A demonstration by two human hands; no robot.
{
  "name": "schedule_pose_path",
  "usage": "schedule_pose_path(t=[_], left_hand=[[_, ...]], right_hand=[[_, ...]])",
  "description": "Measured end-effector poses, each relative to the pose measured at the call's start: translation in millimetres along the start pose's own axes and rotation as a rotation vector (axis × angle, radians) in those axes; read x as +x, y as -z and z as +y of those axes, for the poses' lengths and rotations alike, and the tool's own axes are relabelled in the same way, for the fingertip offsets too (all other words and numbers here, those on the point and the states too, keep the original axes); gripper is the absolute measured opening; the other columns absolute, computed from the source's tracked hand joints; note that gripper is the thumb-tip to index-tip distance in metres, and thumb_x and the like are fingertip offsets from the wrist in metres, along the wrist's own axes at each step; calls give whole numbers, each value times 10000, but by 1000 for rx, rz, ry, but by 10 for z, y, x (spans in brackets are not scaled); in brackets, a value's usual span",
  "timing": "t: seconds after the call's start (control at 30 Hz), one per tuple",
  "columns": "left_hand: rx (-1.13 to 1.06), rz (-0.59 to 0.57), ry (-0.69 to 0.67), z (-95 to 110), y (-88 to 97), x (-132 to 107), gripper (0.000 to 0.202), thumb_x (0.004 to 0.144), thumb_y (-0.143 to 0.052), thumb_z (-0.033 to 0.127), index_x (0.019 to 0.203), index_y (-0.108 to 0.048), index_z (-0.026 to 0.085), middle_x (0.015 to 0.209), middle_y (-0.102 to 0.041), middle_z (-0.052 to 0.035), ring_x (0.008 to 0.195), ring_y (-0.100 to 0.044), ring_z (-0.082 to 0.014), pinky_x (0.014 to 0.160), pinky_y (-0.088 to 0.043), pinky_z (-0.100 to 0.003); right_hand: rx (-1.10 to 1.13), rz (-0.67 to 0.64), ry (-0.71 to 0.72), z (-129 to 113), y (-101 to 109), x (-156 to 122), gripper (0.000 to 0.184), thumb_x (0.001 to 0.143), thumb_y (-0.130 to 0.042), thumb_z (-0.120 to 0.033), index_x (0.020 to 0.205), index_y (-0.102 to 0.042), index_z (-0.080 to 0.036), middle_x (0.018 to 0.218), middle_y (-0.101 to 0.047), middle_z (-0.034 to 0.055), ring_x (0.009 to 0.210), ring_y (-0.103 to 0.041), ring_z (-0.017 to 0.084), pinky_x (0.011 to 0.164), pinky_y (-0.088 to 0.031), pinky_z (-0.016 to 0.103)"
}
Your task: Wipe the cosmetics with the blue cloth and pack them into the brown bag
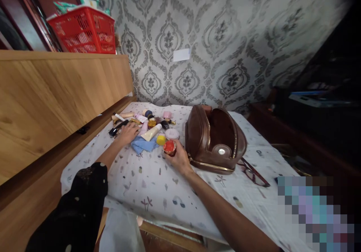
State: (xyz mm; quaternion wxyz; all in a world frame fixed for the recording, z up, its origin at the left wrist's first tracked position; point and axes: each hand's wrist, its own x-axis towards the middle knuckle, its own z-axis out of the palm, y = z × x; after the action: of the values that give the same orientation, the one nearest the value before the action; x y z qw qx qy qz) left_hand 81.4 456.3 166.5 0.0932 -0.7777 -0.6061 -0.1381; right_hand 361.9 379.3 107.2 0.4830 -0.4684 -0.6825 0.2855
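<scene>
My right hand (180, 160) is closed around a small round red jar (170, 147), held above the white patterned cloth (158, 192). On the left, my left hand (130, 132) rests with its fingers stretched out at the edge of a heap of cosmetics, touching or just above them. Beside it are a black tube (118, 128), a cream squeeze tube (152, 132) and a blue cloth (143, 145). A yellow-lidded jar (161, 139) and a white round container (172, 134) stand near the red jar. An unzipped brown leather bag (197, 139) sits to the right.
A pair of glasses (254, 172) lies right of the bag. Along the left runs a wooden panel (64, 105), with a red basket (84, 30) on top. A patterned wall (197, 56) closes off the back. Dark furniture (267, 120) stands at the right.
</scene>
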Motion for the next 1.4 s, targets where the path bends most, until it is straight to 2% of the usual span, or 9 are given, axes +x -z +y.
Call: schedule_pose_path(t=[0.2, 0.3, 0.43, 0.57, 0.73, 0.9, 1.13, 1.27, 1.4], left_hand=[[36, -14, 26, -432, 124, -177, 212, 858, -562, 271, 995, -717, 223, 1082, -675, -110, 1133, -544, -330, 995, -427, -474], [31, 9, 15, -270, 88, -114, 242, 881, -533, 266, 1041, -702, 199, 1161, -650, -141, 1187, -517, -353, 1018, -399, -502], [-59, -24, -98, 216, -97, 99, 283, 938, -515, 393, 1049, -678, 190, 1065, -679, -127, 1063, -600, -312, 950, -456, -429], [-153, -53, -178, 559, -290, 202, 354, 857, -638, 415, 1093, -641, 150, 1088, -673, -162, 1009, -634, -334, 872, -500, -426], [-286, -92, -287, 520, -392, 286, 394, 879, -589, 278, 1263, -588, 190, 1257, -656, -105, 1103, -640, -252, 934, -517, -356], [-284, -124, -255, 272, -407, 411, 398, 889, -487, 162, 1270, -599, 170, 1099, -730, -92, 986, -688, -236, 869, -540, -348], [-99, -93, -240, 99, -234, 228, 239, 880, -475, 137, 902, -710, 178, 968, -731, -137, 1045, -645, -315, 969, -460, -469], [-51, -26, -214, 271, -51, 60, 227, 918, -478, 198, 947, -702, 179, 991, -722, -144, 1088, -618, -328, 996, -430, -486], [-225, -106, -288, 729, -79, -41, 256, 947, -539, 356, 1137, -627, 209, 958, -710, -91, 889, -664, -272, 794, -506, -368]], right_hand=[[-7, 0, -10, 2, -2, -6, 523, 702, -671, -277, 1205, -540, -221, 1010, -645, 52, 906, -625, 228, 835, -507, 359], [-1, -11, -9, 0, -4, -13, 513, 712, -670, -280, 1203, -537, -218, 1008, -644, 53, 914, -620, 224, 846, -501, 353], [7, -16, -13, -13, 7, -20, 526, 714, -669, -270, 1215, -519, -214, 1023, -651, 52, 932, -623, 224, 863, -496, 356], [11, -13, -11, -26, 11, -18, 535, 716, -681, -267, 1225, -519, -225, 1012, -656, 35, 919, -631, 219, 856, -504, 358], [23, -9, -16, -56, 21, -12, 532, 714, -683, -268, 1221, -527, -222, 1059, -656, 46, 944, -634, 223, 885, -501, 361], [3, -22, -30, -106, 57, -19, 535, 716, -667, -242, 1232, -527, -212, 1065, -650, 51, 943, -630, 219, 874, -502, 349], [14, -23, -39, -109, 69, -21, 548, 715, -677, -230, 1240, -518, -223, 1075, -640, 43, 946, -630, 206, 862, -498, 325], [-5, 3, -19, -86, 45, -18, 518, 707, -671, -225, 1207, -537, -230, 1082, -632, 43, 976, -618, 212, 884, -494, 338], [15, 27, -31, -58, 19, -8, 529, 690, -673, -241, 1200, -531, -228, 1006, -646, 36, 894, -625, 215, 854, -513, 361]])
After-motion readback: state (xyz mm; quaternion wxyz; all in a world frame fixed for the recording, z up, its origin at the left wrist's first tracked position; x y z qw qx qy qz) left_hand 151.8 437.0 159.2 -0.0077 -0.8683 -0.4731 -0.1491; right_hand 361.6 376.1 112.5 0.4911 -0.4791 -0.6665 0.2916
